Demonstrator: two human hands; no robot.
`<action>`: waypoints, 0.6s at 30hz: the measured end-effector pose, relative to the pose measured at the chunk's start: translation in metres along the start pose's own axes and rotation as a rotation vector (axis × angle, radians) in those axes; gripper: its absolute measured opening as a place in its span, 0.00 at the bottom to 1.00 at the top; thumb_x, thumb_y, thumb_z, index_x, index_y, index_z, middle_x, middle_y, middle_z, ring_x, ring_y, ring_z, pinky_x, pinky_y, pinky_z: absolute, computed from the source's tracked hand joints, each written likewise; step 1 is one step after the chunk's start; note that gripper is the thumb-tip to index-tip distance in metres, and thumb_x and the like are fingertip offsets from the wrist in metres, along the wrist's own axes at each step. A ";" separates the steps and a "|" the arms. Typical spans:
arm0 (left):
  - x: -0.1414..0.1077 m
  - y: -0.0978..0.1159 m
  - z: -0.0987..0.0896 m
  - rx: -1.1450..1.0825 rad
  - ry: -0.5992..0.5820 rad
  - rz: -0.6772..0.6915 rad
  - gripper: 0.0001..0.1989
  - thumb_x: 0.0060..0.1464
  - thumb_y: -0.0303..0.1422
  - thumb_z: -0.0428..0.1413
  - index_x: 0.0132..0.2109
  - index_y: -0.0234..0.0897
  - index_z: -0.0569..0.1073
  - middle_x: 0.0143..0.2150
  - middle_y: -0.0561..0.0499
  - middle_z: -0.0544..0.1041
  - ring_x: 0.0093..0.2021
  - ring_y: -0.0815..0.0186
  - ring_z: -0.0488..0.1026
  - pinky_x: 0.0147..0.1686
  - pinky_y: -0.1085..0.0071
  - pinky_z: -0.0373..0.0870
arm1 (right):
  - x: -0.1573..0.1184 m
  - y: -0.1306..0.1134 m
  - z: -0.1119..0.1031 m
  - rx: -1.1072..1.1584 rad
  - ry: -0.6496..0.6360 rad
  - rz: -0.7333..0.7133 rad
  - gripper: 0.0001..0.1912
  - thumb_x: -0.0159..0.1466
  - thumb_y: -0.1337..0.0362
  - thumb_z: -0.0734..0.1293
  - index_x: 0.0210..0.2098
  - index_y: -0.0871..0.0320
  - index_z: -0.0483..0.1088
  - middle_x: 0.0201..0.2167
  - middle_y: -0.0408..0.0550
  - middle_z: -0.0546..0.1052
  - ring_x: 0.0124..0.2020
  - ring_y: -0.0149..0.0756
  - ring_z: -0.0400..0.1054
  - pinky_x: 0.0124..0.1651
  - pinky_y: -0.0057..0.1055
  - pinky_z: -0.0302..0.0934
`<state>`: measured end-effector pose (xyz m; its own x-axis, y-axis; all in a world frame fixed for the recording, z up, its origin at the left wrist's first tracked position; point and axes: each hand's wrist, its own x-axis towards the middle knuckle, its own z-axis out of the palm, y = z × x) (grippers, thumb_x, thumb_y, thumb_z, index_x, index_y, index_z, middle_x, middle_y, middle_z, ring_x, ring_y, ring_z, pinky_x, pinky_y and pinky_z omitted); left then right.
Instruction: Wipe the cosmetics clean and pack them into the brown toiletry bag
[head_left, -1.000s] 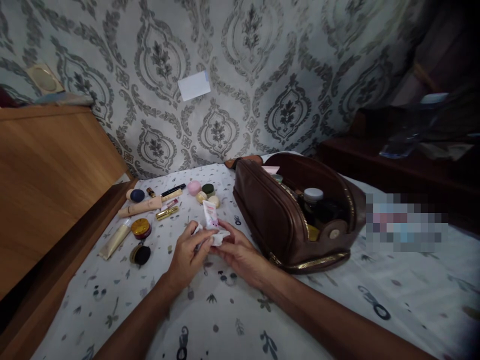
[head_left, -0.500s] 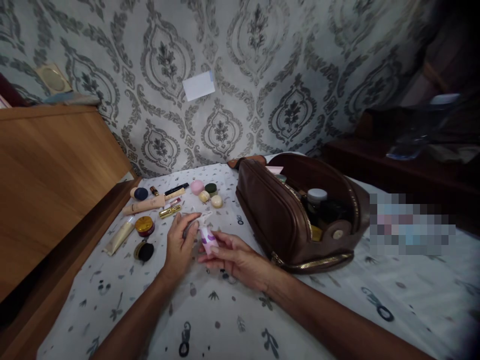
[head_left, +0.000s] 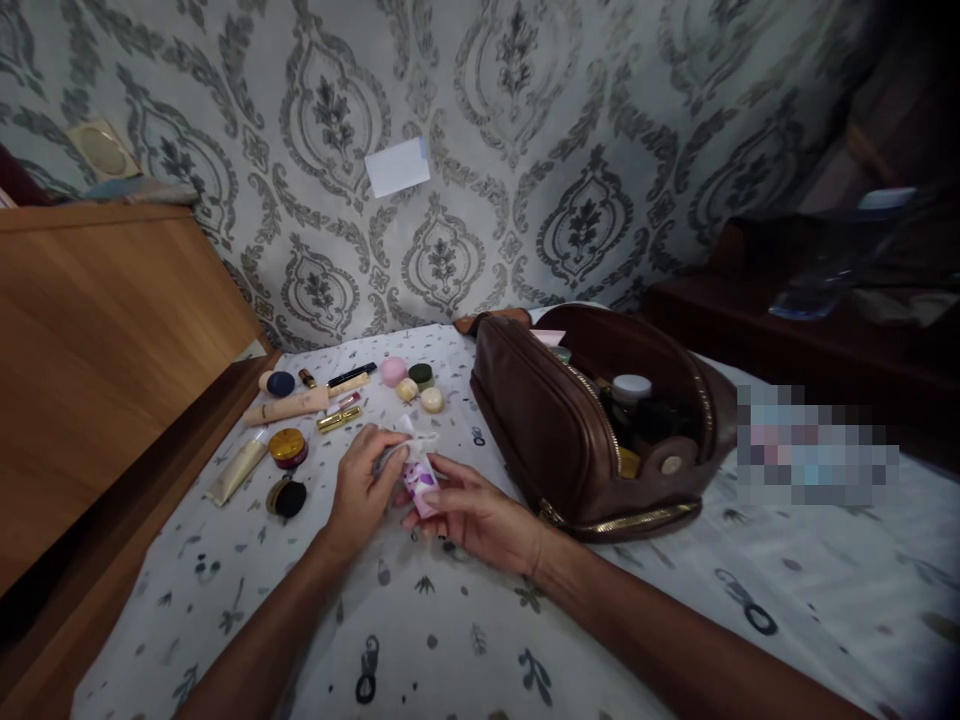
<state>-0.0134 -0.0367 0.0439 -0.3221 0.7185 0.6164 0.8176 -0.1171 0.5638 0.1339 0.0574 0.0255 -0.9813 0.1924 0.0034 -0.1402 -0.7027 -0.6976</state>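
Near the middle of the patterned white sheet, a small pink and purple tube (head_left: 421, 486) is held in my right hand (head_left: 484, 515), between thumb and fingers. My left hand (head_left: 364, 487) pinches a whitish, thin, see-through piece (head_left: 420, 440) at the tube's upper end. What exactly that piece is, I cannot make out. Left of my left hand lie a dark round pot (head_left: 286, 497), an amber jar (head_left: 289, 448) and a cream tube (head_left: 236, 468). Just beyond it is a gold stick (head_left: 339, 419).
An open brown bag (head_left: 532, 420) with a white-capped bottle (head_left: 631, 389) inside stands on the right. Small jars, including a pink one (head_left: 394, 371), sit toward the wall. A wooden cabinet (head_left: 112, 350) borders the left, and a clear bottle (head_left: 817, 270) is far right.
The pink and purple tube has turned slightly in my right hand, showing more of its print. The whitish piece by my left fingers now stretches farther right over the tube's top.
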 end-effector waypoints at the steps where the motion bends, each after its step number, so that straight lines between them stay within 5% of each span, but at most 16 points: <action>1: 0.001 -0.001 -0.001 0.022 0.036 -0.023 0.08 0.63 0.35 0.52 0.42 0.39 0.74 0.37 0.50 0.73 0.39 0.63 0.70 0.41 0.68 0.66 | -0.001 -0.001 0.001 -0.014 -0.010 0.012 0.26 0.52 0.68 0.76 0.49 0.58 0.68 0.36 0.46 0.79 0.33 0.32 0.76 0.35 0.24 0.65; 6: 0.002 -0.003 -0.003 0.041 0.121 -0.054 0.09 0.63 0.34 0.52 0.46 0.38 0.74 0.39 0.49 0.73 0.43 0.62 0.70 0.45 0.66 0.66 | -0.002 -0.003 0.005 -0.006 -0.034 0.003 0.28 0.53 0.67 0.76 0.52 0.57 0.68 0.38 0.47 0.79 0.40 0.33 0.75 0.37 0.23 0.65; 11: -0.002 0.002 0.001 -0.015 0.030 -0.013 0.10 0.62 0.35 0.52 0.44 0.38 0.76 0.34 0.51 0.73 0.36 0.64 0.70 0.38 0.68 0.66 | 0.001 -0.003 0.001 0.049 0.016 -0.078 0.29 0.51 0.70 0.77 0.52 0.53 0.70 0.42 0.44 0.76 0.41 0.30 0.73 0.43 0.26 0.66; 18: -0.004 0.009 0.003 -0.085 -0.106 0.123 0.07 0.60 0.34 0.54 0.41 0.40 0.77 0.34 0.50 0.79 0.36 0.63 0.72 0.42 0.65 0.67 | 0.003 -0.005 -0.003 0.037 0.105 -0.192 0.29 0.47 0.71 0.77 0.48 0.53 0.73 0.43 0.43 0.77 0.43 0.32 0.72 0.52 0.34 0.66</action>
<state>-0.0033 -0.0384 0.0444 -0.1669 0.7628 0.6247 0.8031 -0.2624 0.5350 0.1321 0.0633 0.0271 -0.9174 0.3937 0.0580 -0.3297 -0.6704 -0.6648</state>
